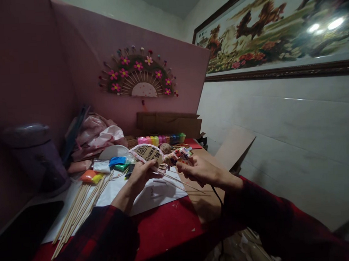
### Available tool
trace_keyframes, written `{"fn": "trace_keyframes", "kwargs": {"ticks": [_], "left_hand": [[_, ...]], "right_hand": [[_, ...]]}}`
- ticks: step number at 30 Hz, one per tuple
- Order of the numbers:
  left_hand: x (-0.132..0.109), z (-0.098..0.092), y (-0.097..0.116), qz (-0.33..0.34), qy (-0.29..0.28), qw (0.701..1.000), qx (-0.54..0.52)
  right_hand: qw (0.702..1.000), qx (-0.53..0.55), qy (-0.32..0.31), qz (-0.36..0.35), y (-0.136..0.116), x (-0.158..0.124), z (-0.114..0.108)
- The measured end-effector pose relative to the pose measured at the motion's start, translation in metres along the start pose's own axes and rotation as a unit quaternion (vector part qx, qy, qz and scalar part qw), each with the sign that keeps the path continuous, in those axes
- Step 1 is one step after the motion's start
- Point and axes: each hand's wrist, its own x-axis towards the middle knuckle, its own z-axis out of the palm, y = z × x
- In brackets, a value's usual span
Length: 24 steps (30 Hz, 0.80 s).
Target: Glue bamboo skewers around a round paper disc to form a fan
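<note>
My left hand [141,175] is closed on a half-round cardboard fan piece [148,152] with dark print on it, holding it up over the table. Thin wooden sticks [177,180] stick out from under that piece toward my right hand [196,170], whose fingers are pinched around their ends. A small cluster of coloured bits [179,156] sits at the fan's edge between the two hands. Both sleeves are dark red.
A bundle of long wooden skewers [79,211] lies on white paper [154,194] over a red tabletop [168,229]. Coloured clay packets [117,161], a row of clay tubs [161,139], cardboard [168,125], pink cloth [96,135], a dark jar [35,154]. A finished flower fan [140,75] hangs on the pink wall.
</note>
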Motion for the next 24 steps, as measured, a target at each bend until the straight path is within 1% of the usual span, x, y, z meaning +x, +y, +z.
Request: {"fn": "trace_keyframes", "kwargs": {"ticks": [4,11,17,24], "left_hand": [[-0.001,0.001,-0.001,-0.002,-0.004,1.000,0.022],[-0.002,0.003,-0.002,0.001,-0.011,1.000,0.025],[-0.002,0.001,-0.003,0.002,-0.013,0.999,0.037],[-0.002,0.001,-0.003,0.005,-0.027,0.998,0.056]], "right_hand": [[1.000,-0.005,-0.005,0.010,-0.001,0.001,-0.001],[0.999,-0.019,-0.023,0.011,0.001,0.002,-0.001],[0.999,-0.041,-0.024,0.023,-0.006,0.001,-0.001],[0.996,-0.074,-0.027,0.040,-0.010,0.000,-0.001]]}}
